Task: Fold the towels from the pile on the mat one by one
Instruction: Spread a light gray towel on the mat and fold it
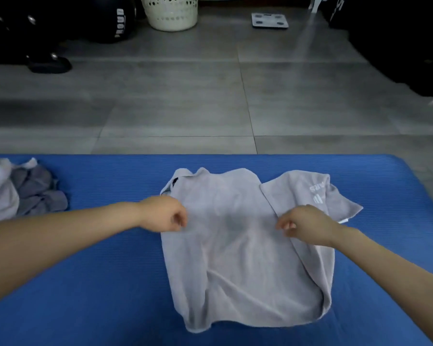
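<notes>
A grey tiled floor (pixel 185 101) is stretching away beyond a blue exercise mat (pixel 105 283). A light grey towel (pixel 235 258) is lying rumpled at the mat's middle, its right part doubled over and showing a white logo. The pile of towels (pixel 23 193) is sitting at the mat's left edge. The left hand (pixel 165 214) is pinching the towel's left edge with curled fingers; the right hand (pixel 305 224) is pinching the doubled edge likewise. A white laundry basket (pixel 170 12) and a bathroom scale (pixel 269 20) are standing far back.
</notes>
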Available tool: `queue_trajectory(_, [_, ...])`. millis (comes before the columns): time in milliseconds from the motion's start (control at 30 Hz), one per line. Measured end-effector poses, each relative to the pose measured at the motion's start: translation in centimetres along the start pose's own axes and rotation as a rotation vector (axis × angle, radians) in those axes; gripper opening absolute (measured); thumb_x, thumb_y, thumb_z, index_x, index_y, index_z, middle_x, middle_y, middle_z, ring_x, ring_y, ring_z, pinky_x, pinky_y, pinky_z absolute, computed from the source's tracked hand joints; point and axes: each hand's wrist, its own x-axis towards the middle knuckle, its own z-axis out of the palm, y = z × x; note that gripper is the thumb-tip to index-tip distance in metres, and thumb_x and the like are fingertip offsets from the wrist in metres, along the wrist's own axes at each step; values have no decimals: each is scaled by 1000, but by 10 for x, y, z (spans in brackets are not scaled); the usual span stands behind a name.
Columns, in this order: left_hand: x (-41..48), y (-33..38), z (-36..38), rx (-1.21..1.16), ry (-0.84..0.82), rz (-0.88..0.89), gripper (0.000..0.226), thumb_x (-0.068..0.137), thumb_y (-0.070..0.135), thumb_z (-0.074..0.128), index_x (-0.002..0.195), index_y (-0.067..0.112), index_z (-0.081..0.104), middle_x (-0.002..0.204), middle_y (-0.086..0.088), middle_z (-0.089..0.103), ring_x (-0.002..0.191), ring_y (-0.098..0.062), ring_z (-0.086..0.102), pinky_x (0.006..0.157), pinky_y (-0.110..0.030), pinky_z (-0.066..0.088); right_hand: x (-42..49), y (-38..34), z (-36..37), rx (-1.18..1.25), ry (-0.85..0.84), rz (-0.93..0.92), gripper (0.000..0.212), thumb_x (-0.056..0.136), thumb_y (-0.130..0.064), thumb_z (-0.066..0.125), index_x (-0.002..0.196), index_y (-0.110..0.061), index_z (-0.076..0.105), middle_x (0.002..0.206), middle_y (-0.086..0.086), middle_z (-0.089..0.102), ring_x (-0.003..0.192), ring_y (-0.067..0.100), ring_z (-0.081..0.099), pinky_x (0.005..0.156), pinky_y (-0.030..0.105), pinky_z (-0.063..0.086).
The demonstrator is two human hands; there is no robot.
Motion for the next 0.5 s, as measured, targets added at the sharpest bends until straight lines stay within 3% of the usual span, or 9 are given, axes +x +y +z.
queue_trajectory(100, [28,-45,-9,51,231,-181,20,89,22,53,105,21,65,106,4,64,95,-15,57,83,-31,47,49,-8,5,61,162,60,28,92,-30,55,119,-28,62,117,-10,65,111,12,57,92,23,36])
queue_trajectory(200, [54,-87,-13,-11,343,-297,33,88,24,60,121,22,58,118,1,59,107,-18,54,92,-33,44,93,-15,11,145,305,130,31,94,-35,51,124,-26,59,122,-7,63,112,18,57,92,26,38])
queue_trajectory(267, [68,-106,-13,-183,345,-305,44,85,26,66,128,23,54,128,3,54,118,-17,49,99,-31,39,122,-15,14,183,340,150,35,95,-37,50,127,-25,56,128,-4,60,115,21,55,95,28,38])
queue_trajectory(367, [82,-116,-11,-635,254,-237,50,84,19,68,131,24,52,131,9,48,126,-10,39,101,-22,29,158,-10,18,200,330,192,42,96,-38,47,135,-24,49,137,0,53,124,25,48,104,33,33])
queue_trajectory(500, [96,-126,5,-752,175,-204,46,83,20,70,127,24,55,123,15,51,118,-3,41,97,-18,28,192,-2,17,184,301,227,49,98,-36,43,144,-23,35,146,1,43,133,25,37,109,37,26])
